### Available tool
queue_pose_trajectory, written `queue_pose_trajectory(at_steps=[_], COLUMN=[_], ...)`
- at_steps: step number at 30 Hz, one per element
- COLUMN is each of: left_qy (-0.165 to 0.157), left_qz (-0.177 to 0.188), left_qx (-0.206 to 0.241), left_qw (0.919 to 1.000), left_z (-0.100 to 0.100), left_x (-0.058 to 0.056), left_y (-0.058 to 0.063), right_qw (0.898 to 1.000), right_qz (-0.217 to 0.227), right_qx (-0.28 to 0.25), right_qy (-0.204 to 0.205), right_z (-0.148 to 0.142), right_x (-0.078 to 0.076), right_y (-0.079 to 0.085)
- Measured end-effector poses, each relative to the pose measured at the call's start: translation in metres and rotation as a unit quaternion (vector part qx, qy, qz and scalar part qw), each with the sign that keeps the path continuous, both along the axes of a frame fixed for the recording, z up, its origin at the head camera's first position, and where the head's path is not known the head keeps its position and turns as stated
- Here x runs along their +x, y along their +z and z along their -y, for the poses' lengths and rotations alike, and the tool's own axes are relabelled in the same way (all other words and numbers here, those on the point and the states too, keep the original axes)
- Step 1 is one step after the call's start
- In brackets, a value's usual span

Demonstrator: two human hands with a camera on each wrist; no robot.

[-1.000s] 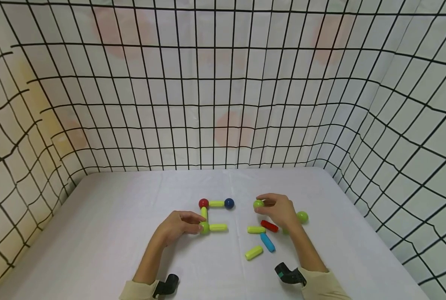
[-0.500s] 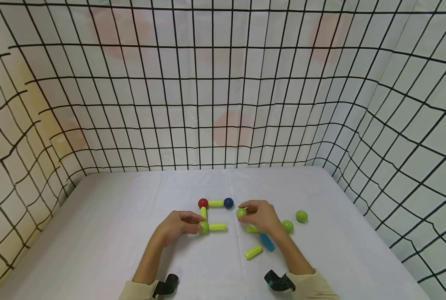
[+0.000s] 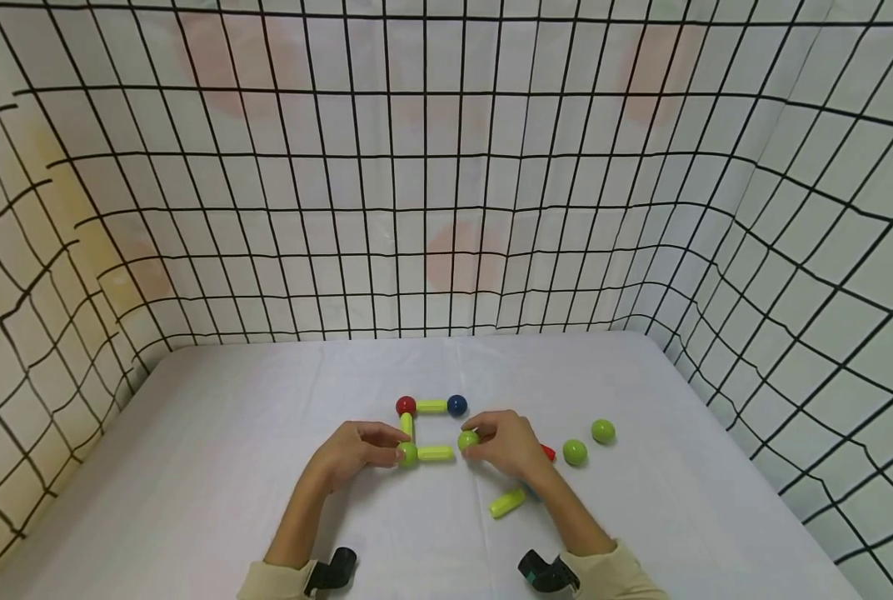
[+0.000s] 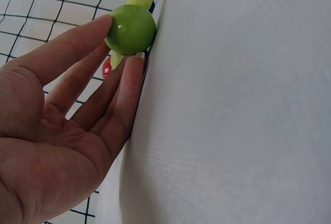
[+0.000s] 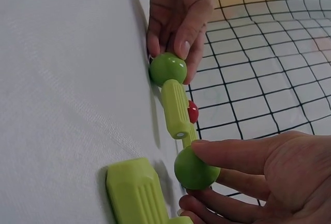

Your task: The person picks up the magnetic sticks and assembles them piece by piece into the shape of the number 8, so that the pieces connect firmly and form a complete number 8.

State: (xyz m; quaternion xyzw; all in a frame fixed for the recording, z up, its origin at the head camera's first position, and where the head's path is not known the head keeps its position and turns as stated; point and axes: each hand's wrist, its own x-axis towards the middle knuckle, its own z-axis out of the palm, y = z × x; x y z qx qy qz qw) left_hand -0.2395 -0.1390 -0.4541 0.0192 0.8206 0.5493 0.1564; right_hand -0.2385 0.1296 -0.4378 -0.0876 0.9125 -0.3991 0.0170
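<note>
My left hand (image 3: 351,454) pinches a green ball (image 4: 130,29) between thumb and fingers. From that ball a yellow-green rod (image 3: 435,453) sticks out to the right, its bare end showing a small metal spot. A second yellow-green rod (image 3: 406,427) runs back to a red ball (image 3: 406,406), and a third (image 3: 431,406) links red to a dark blue ball (image 3: 457,406). My right hand (image 3: 508,446) grips another green ball (image 5: 196,168) by thumb and fingers. This ball is close to the bare rod end, with a small gap visible in the head view.
Right of my right hand lie two loose green balls (image 3: 575,452). A yellow-green rod (image 3: 507,503) lies nearer me. A red rod (image 3: 547,452) is partly hidden behind the right forearm. Black netting (image 3: 446,183) over white cloth surrounds the white table (image 3: 229,400).
My right hand has carried its green ball left and toward me, up to the rod's bare end. The red rod was covered, then partly reappeared. The left hand has stayed on its ball.
</note>
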Motion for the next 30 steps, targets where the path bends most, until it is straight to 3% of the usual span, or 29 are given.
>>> queue_pose_trajectory(at_steps=[30], left_qy=[-0.008], left_qz=[0.001], left_qx=[0.021], left_qw=[0.9998], left_z=[0.001], left_x=[0.0011], left_y=[0.0006], right_qw=[0.998], right_qz=[0.041], right_qx=[0.024], right_qy=[0.047], right_z=[0.0011], right_x=[0.0035], right_y=[0.0007])
